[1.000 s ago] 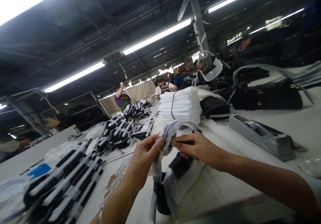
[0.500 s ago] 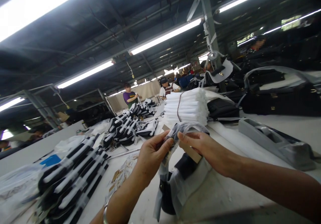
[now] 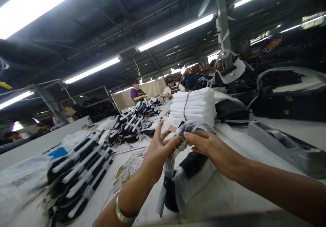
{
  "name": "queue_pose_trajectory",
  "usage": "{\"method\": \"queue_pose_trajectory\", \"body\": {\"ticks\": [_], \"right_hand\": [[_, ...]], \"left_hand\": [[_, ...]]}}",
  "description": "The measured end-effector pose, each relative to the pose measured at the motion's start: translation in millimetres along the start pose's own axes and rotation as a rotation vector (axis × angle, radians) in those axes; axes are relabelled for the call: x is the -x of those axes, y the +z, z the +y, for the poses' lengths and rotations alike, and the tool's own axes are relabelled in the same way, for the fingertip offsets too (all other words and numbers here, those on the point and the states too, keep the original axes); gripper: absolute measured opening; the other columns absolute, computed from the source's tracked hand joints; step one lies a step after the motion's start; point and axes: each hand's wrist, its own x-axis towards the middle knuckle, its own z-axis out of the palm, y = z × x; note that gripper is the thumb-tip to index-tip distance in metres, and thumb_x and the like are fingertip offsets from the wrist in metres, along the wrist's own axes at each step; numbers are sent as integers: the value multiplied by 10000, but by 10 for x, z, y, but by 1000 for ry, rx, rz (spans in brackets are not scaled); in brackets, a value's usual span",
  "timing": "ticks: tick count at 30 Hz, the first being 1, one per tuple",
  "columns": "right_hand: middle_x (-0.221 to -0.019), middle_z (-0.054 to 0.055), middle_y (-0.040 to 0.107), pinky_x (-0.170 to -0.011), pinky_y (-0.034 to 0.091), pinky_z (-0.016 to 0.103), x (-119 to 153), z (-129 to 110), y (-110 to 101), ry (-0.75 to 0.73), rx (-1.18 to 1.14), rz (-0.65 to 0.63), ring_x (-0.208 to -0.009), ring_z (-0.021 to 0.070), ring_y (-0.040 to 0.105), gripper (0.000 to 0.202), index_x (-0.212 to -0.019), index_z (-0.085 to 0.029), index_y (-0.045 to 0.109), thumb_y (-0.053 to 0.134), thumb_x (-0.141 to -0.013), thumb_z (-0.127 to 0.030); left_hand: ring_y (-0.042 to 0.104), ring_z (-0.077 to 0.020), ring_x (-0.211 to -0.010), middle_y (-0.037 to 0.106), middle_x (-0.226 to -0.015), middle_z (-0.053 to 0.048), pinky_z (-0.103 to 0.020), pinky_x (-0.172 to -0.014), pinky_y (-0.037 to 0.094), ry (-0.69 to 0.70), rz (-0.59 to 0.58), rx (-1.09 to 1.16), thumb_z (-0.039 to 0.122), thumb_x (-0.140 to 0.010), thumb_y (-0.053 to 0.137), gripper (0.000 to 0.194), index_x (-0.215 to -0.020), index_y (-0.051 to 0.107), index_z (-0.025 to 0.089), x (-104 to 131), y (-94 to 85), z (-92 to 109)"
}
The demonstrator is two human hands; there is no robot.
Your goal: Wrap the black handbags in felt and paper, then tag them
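My left hand point(image 3: 161, 149) pinches the plastic-wrapped strap point(image 3: 182, 137) of a black bag with its thumb, while the index finger points upward. On the other side of the strap, my right hand point(image 3: 206, 149) presses it between thumb and fingers. The black bag point(image 3: 171, 191) hangs below the strap on the table, partly covered by thin white wrapping point(image 3: 193, 183). A small brown card piece point(image 3: 172, 128) shows just behind my left fingers.
Black bag parts with white wrapped strips point(image 3: 81, 172) are piled at the left. A tied stack of white sheets point(image 3: 192, 106) stands behind my hands. A grey tape dispenser point(image 3: 282, 145) sits right. Two people point(image 3: 137, 92) are across the table.
My left index finger has lifted away from the strap. The brown card strip under my right hand is no longer visible there. The view has shifted slightly left.
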Motion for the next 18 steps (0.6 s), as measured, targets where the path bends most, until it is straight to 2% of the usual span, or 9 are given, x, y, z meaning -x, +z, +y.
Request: {"method": "queue_pose_trajectory", "body": {"ticks": [1, 3, 5, 7, 9, 14, 18], "right_hand": [[-1160, 60, 721, -968, 412, 392, -9, 1, -14, 2, 16, -1, -1135, 252, 586, 399, -1085, -256, 758, 689, -827, -553], [-1143, 61, 722, -960, 409, 404, -25, -1, -42, 8, 56, 0, -1152, 261, 575, 417, -1096, -260, 753, 686, -826, -570], [-1099, 62, 727, -954, 413, 411, -30, -15, -64, 17, 85, -12, -1154, 268, 568, 434, -1083, -250, 753, 690, -818, -587], [-1043, 65, 731, -960, 422, 411, -17, -40, -79, 32, 80, -42, -1123, 263, 581, 435, -1038, -226, 760, 707, -805, -590], [-1044, 66, 729, -979, 436, 402, 12, -65, -96, 45, -1, -96, -1087, 245, 599, 409, -1007, -214, 765, 721, -805, -567], [-1165, 76, 710, -1043, 464, 413, 101, -7, -158, 59, -425, -162, -1109, 238, 629, 344, -1025, -228, 769, 659, -869, -514], [-1136, 59, 722, -1084, 447, 407, 153, 106, -112, -43, -403, -140, -1104, 237, 642, 215, -967, -246, 781, 773, -797, -378]], "left_hand": [[672, -228, -1072, 601, -1344, -144, -321, -928, 515, -16, -19, 31, 360, -718, 866, 1013, -1535, 273, 276, -10, 8, -12], [683, -221, -1034, 688, -1197, -117, -297, -910, 514, -12, -67, 47, 373, -724, 859, 880, -1468, 415, 220, -27, 25, -37], [695, -194, -957, 731, -1075, -83, -246, -847, 519, 14, -100, 13, 410, -733, 843, 614, -1258, 625, 177, -30, 41, -55], [695, -161, -872, 749, -981, -56, -210, -789, 515, 27, -82, -27, 432, -725, 842, 446, -1058, 715, 164, -15, 55, -59], [689, -138, -828, 757, -954, -38, -196, -772, 513, 31, -43, -50, 424, -713, 851, 403, -1005, 733, 174, 9, 61, -51], [680, -145, -904, 752, -1044, -41, -197, -802, 506, 63, -22, -128, 424, -761, 809, 399, -1073, 725, 191, 51, 37, -32], [663, -165, -924, 737, -1048, -55, -232, -825, 504, 113, 33, -200, 426, -754, 805, 417, -1075, 693, 184, 57, 21, -65]]}}
